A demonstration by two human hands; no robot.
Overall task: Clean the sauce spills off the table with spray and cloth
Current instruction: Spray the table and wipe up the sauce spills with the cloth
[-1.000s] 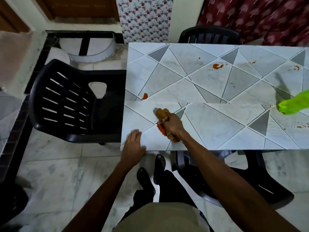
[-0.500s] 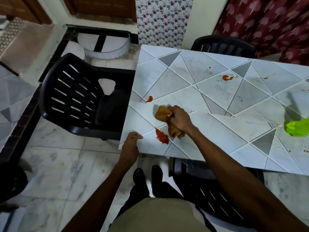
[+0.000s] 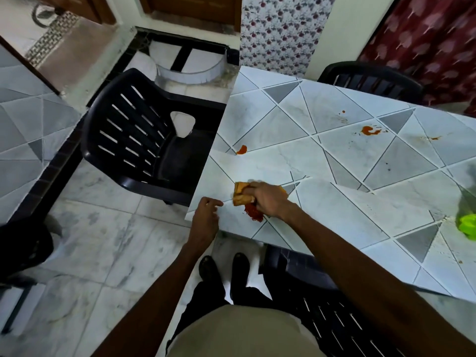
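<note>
The right hand (image 3: 268, 202) grips a bunched orange-brown cloth (image 3: 240, 193), its fingers curled round it, and presses it down on the table (image 3: 334, 207) near the front left corner. A thick red sauce smear (image 3: 253, 214) lies on the table just under this hand, touching the cloth. The left hand (image 3: 206, 217) is at the same corner with loosely bent fingers and holds nothing. A smaller spill (image 3: 241, 149) sits near the table's left edge, another spill (image 3: 369, 130) towards the far side. A green spray bottle (image 3: 467, 225) lies at the table's right side. A black chair (image 3: 144, 140) stands left of the table.
</note>
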